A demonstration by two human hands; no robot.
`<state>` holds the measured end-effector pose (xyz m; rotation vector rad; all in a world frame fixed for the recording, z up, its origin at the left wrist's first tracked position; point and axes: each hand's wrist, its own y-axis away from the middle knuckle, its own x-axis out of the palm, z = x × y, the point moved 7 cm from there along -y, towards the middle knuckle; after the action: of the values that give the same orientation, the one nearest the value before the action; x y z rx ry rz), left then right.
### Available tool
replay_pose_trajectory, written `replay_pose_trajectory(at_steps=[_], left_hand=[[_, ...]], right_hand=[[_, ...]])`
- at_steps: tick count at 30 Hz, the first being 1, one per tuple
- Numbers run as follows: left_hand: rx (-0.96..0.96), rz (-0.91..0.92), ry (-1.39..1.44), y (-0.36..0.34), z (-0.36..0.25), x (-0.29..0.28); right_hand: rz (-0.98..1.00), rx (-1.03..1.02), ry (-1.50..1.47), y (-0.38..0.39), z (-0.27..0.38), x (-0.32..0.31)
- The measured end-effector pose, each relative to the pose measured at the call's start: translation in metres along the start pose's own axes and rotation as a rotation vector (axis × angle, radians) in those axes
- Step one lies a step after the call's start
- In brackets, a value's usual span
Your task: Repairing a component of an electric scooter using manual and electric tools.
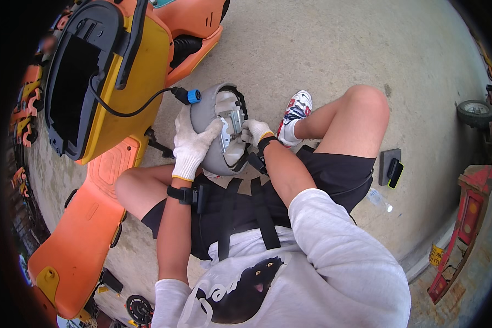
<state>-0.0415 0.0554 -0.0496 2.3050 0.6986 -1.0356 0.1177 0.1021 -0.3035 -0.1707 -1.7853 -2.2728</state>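
A grey padded seat [204,112] lies between my legs, its hollow pale underside turned up. A silver metal hinge bracket [225,135] sits across the middle of that underside. Wearing a white knit glove, my left hand [192,141] grips the seat's left side, with the thumb against the bracket. On the right, my gloved right hand [255,132] has its fingers bent together at the bracket's edge; what the fingertips pinch, if anything, is hidden. Just above the seat, a black cable ends in a blue connector [193,97], apart from both hands.
An orange and yellow scooter [106,164] stands close on my left, its seat compartment [74,90] uncovered. To my right, a black and yellow device [394,174] leans by a grey block [387,164], near a clear bottle [378,199]. A wheel [476,112] and red metal frame [467,218] line the right edge.
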Motion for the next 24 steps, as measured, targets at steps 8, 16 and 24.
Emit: replay_pose_trajectory(at_steps=[8, 16, 24], left_hand=[[-0.029, 0.007, 0.004, -0.005, 0.007, 0.001], [-0.047, -0.003, 0.021, -0.003, 0.014, -0.002], [-0.020, 0.011, 0.010, 0.000, 0.014, -0.005]], right_hand=[[-0.021, -0.191, -0.103, -0.001, -0.003, -0.003], [-0.011, -0.371, -0.072, 0.001, -0.002, -0.002], [-0.074, -0.441, 0.067, 0.016, 0.018, 0.018]])
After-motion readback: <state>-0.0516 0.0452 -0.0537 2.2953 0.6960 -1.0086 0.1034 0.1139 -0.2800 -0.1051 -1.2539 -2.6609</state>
